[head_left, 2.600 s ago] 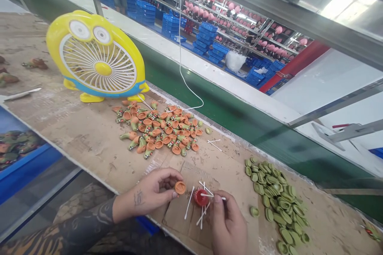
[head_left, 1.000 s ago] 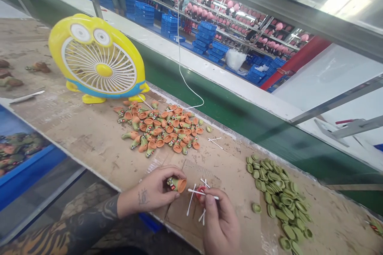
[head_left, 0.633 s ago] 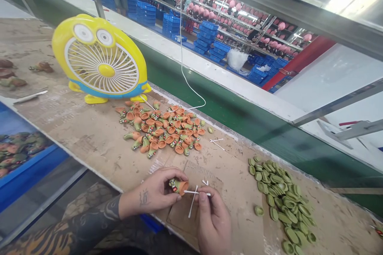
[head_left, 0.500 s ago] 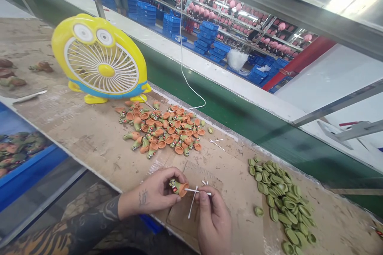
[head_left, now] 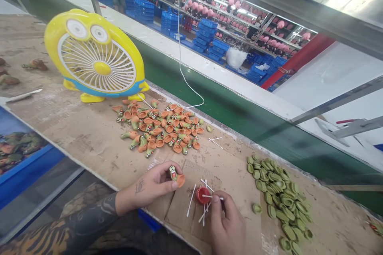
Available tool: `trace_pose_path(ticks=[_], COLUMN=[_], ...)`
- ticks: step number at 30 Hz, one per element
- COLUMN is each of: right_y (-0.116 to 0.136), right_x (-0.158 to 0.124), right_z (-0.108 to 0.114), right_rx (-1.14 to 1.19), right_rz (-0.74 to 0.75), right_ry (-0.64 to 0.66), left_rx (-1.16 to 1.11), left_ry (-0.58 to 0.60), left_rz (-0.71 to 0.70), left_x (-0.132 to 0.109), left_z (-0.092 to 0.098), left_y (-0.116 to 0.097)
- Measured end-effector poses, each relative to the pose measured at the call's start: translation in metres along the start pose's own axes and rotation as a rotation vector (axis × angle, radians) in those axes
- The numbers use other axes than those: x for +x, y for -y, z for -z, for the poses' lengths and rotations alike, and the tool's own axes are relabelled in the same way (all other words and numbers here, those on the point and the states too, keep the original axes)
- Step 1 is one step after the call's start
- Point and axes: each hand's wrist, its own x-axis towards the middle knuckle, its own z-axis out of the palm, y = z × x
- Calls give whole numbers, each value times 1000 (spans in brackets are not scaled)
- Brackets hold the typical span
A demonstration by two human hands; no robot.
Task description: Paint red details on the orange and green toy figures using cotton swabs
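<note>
My left hand point(head_left: 157, 181) is closed on a small green-and-orange figurine point(head_left: 173, 172), with its orange hollow part facing right. Between the fingertips of my right hand point(head_left: 226, 217) is a cotton swab point(head_left: 214, 197). The swab's left tip reaches over a small round red pot point(head_left: 202, 195); whether it touches what is inside, I cannot tell. Several loose swabs lie around the pot, among them one swab point(head_left: 191, 200) on its left. Beyond my hands a pile of similar figurines point(head_left: 161, 127) covers part of the cardboard.
Green oval pieces point(head_left: 284, 203) are heaped at the right. A yellow fan point(head_left: 102, 68) stands at the back left, its white cable point(head_left: 191, 87) running upward. A blue crate point(head_left: 32, 169) of figurines is at the left, below the cardboard-covered table point(head_left: 86, 139).
My right hand has moved the swab from the figurine's orange hollow to the red pot, which now shows. My left hand has shifted slightly up and left and turned the figurine more upright.
</note>
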Motion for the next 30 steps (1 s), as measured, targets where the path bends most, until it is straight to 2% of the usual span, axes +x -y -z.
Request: trace_pose_path(ticks=[7,12,14,20,30], right_y=[0,13,20,16,24], right_x=[0,-1,-3,2,5], right_z=[-1,-9,-16,-23,-23], right_rx=[57,421,488,353,354], right_rz=[-27,-65,-107,32,33], right_ry=[-32,82,110,262,261], left_rx=[6,18,16,1,-15], left_ry=[22,51,63,79,119], left_rz=[15,37,39,40,45], left_x=[-1,-1,-1,-2,-1], left_z=[0,-1,-2,-2,1], left_y=[-1,-6,-8,-9,-8])
